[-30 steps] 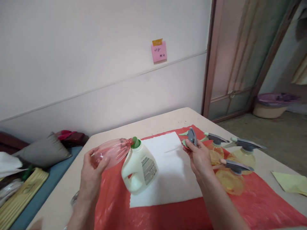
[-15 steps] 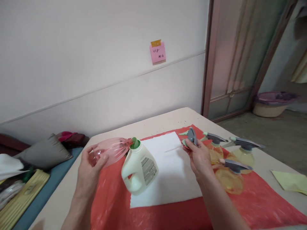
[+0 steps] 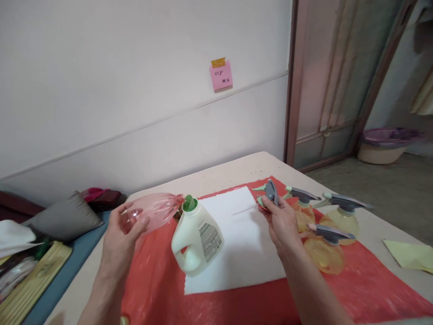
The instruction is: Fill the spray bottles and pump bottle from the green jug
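My left hand (image 3: 120, 234) grips a clear pink plastic bottle (image 3: 154, 210), held nearly level with its mouth just left of the green spout of a pale green detergent jug (image 3: 196, 241). The jug stands on a white paper sheet (image 3: 237, 239) spread over a red plastic sheet (image 3: 355, 280). My right hand (image 3: 282, 221) holds a grey and green spray trigger head (image 3: 269, 193) above the far edge of the white sheet.
Three yellow spray bottles (image 3: 323, 246) with grey triggers lie right of my hand. A yellow cloth (image 3: 411, 256) lies at the beige table's (image 3: 237, 169) right edge. Grey cushion (image 3: 64, 215) and clutter sit lower left. A door (image 3: 338, 81) and a basin (image 3: 385, 146) are beyond.
My left hand has drawn the pink bottle slightly left and back, so its mouth has moved off the jug's spout. The right hand has stayed in place.
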A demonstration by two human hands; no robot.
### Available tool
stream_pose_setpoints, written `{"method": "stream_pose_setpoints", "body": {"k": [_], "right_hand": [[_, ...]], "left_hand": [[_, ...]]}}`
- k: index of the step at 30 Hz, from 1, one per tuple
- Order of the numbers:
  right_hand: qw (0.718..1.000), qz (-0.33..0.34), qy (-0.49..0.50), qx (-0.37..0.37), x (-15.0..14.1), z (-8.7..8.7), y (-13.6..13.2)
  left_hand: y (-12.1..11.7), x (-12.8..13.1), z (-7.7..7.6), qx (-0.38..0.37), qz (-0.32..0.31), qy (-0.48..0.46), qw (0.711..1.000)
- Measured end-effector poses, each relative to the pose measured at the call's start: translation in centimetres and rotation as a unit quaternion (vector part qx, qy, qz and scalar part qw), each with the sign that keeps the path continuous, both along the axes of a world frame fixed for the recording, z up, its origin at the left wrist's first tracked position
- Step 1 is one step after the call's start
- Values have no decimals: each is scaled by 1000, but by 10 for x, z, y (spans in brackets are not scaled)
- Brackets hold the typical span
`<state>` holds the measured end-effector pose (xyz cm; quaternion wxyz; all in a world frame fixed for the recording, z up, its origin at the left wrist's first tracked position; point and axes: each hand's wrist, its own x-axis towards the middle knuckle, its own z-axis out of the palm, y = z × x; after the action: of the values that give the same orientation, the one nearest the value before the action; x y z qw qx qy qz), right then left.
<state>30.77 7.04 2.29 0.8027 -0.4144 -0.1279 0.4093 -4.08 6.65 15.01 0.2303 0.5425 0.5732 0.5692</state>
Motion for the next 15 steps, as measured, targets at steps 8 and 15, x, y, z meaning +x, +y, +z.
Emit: {"method": "stream_pose_setpoints", "body": {"k": [8, 15], "right_hand": [[1000, -11, -6, -5, 1, 0, 0], [1000, -8, -7, -2, 2, -4, 2]], "left_hand": [[-1, 2, 9, -5, -2, 47, 999], [-1, 3, 16, -14, 1, 94, 996]]}}
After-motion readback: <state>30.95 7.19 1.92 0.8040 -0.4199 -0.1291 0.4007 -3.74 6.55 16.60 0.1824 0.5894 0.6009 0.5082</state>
